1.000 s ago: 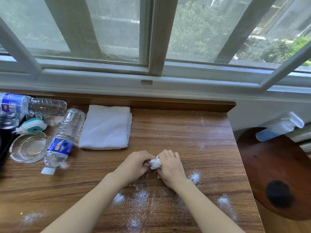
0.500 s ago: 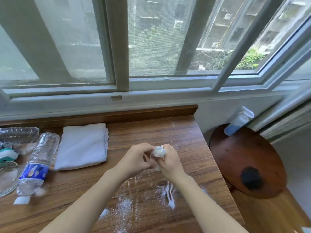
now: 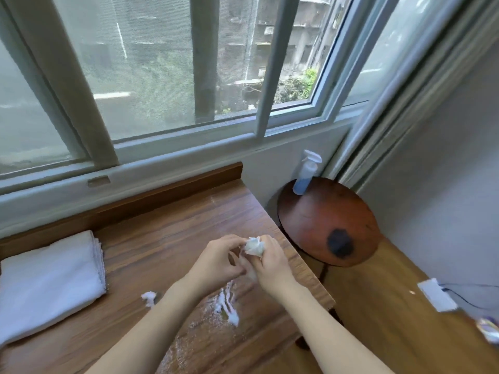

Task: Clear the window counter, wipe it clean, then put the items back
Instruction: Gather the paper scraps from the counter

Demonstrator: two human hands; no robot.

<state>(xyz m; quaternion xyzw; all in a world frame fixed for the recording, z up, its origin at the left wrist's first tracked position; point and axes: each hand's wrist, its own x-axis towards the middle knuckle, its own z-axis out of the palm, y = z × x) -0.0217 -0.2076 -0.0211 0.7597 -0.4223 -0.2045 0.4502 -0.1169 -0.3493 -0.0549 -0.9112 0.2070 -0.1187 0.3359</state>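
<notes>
Surface point(image 3: 167, 238): mid-brown wood grain w/ white powder streaks point(image 3: 226, 306). Folded cloth point(image 3: 48, 284): white. Crumpled wad point(image 3: 253, 247): off-white. Stool point(image 3: 324, 220): reddish-brown, dark blotch. Spray bottle point(image 3: 306, 172): white top, pale blue body. Floor point(image 3: 378, 319): lighter tan wood. Window frame point(image 3: 189, 147): pale grey-white.

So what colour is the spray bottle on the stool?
Spray bottle: pale blue body, white trigger head; head view.
</notes>
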